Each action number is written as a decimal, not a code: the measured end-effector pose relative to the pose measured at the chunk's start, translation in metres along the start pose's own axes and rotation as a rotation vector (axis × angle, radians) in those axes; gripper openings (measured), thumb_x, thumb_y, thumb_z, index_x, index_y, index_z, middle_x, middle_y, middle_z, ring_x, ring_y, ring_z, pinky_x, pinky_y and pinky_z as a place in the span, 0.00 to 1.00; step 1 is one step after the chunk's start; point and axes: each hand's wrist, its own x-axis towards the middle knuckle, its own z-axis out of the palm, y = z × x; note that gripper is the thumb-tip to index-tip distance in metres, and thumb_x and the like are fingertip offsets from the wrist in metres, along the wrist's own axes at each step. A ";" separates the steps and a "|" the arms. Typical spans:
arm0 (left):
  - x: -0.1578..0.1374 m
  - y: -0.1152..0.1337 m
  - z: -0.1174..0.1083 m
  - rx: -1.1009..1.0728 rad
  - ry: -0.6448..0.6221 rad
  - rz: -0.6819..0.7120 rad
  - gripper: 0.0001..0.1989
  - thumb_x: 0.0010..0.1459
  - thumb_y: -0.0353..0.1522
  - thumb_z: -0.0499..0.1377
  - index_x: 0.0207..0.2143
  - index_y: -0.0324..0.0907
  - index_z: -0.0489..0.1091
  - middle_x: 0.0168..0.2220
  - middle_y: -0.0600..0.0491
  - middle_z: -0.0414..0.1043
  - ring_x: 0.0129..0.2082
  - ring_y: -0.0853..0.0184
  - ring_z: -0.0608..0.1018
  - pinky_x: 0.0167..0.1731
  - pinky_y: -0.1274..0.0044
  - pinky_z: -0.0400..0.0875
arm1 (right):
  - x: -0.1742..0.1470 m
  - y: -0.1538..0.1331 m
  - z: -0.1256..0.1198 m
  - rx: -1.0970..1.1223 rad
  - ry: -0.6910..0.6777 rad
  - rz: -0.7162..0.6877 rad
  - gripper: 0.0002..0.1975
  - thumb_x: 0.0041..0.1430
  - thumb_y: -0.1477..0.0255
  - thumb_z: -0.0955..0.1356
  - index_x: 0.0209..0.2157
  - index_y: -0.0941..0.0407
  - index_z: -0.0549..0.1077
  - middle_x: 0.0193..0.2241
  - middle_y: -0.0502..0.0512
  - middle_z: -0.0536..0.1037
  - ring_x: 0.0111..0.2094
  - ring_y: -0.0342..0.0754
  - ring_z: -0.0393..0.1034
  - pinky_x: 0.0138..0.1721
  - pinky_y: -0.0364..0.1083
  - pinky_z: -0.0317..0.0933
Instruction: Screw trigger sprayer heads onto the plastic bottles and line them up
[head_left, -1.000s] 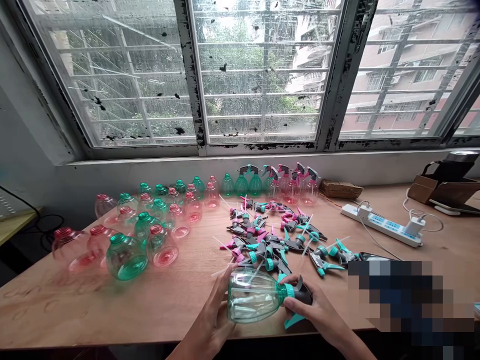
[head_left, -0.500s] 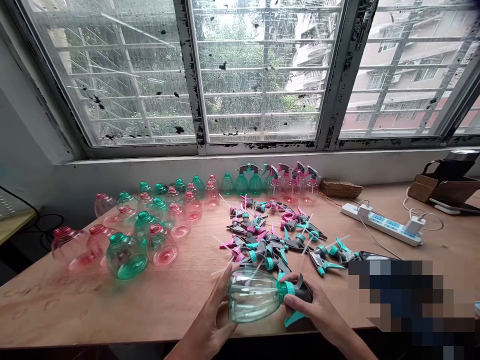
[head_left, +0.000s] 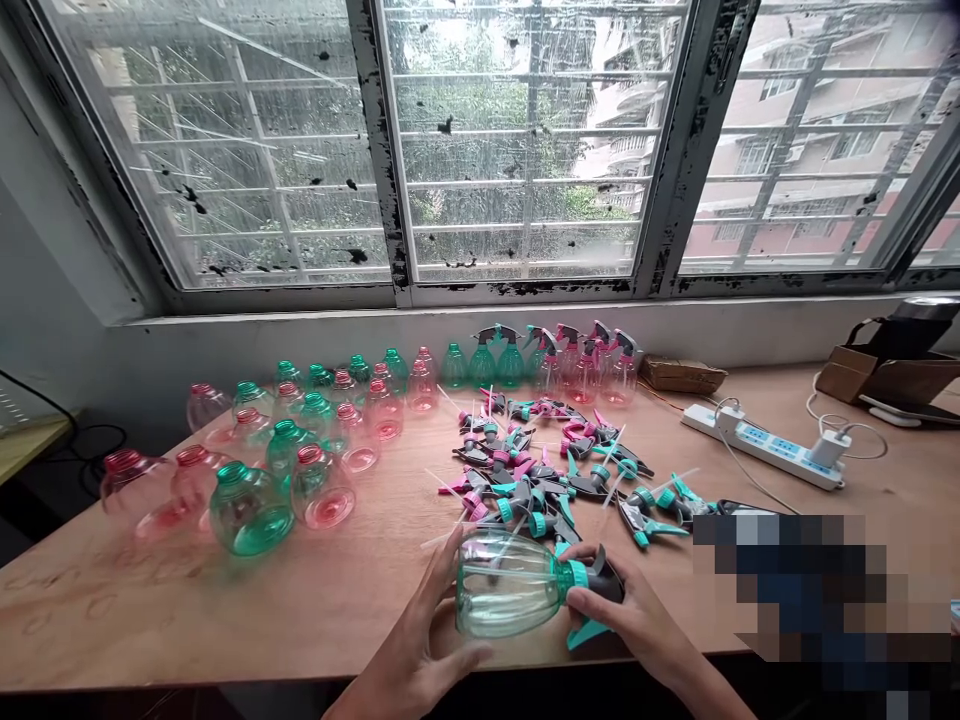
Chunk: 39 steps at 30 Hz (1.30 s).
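A clear green spray bottle lies on its side near the table's front edge, held between both hands. My left hand cups its base and body. My right hand grips the teal collar and dark grey trigger head at its neck. A white dip tube shows inside the bottle. Just behind it lies a pile of loose trigger heads, teal and pink.
Several empty green and pink bottles stand at the left. A row of assembled sprayers lines the window wall. A power strip with cables, cardboard boxes and a blurred dark patch occupy the right of the wooden table.
The bottle has turned slightly in my hands; my left hand has slid a little lower under its base. Everything else on the table is unmoved.
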 end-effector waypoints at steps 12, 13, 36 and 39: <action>0.008 0.007 -0.001 -0.150 0.036 -0.036 0.50 0.54 0.52 0.70 0.73 0.56 0.51 0.74 0.47 0.53 0.73 0.45 0.58 0.69 0.62 0.59 | -0.006 -0.010 0.005 -0.093 -0.012 -0.058 0.19 0.56 0.59 0.79 0.45 0.53 0.79 0.36 0.51 0.78 0.34 0.48 0.73 0.37 0.45 0.72; 0.008 0.008 -0.001 -0.143 0.039 -0.030 0.49 0.54 0.52 0.70 0.73 0.55 0.52 0.74 0.47 0.53 0.73 0.45 0.58 0.70 0.62 0.58 | -0.006 -0.010 0.006 -0.113 -0.009 -0.072 0.19 0.55 0.59 0.79 0.45 0.53 0.79 0.37 0.51 0.78 0.35 0.48 0.73 0.37 0.45 0.72; 0.000 0.005 -0.002 0.056 0.011 -0.030 0.48 0.65 0.42 0.64 0.75 0.61 0.35 0.78 0.50 0.42 0.76 0.50 0.50 0.74 0.56 0.44 | -0.006 -0.012 0.006 -0.105 0.007 -0.041 0.22 0.56 0.56 0.78 0.43 0.56 0.76 0.29 0.49 0.77 0.29 0.49 0.74 0.33 0.47 0.69; 0.000 0.005 -0.002 0.037 0.040 -0.045 0.51 0.62 0.43 0.68 0.76 0.56 0.38 0.78 0.48 0.39 0.77 0.47 0.47 0.73 0.55 0.45 | -0.007 -0.013 0.006 -0.146 0.000 -0.064 0.21 0.55 0.56 0.79 0.42 0.56 0.77 0.30 0.50 0.77 0.30 0.49 0.73 0.33 0.46 0.68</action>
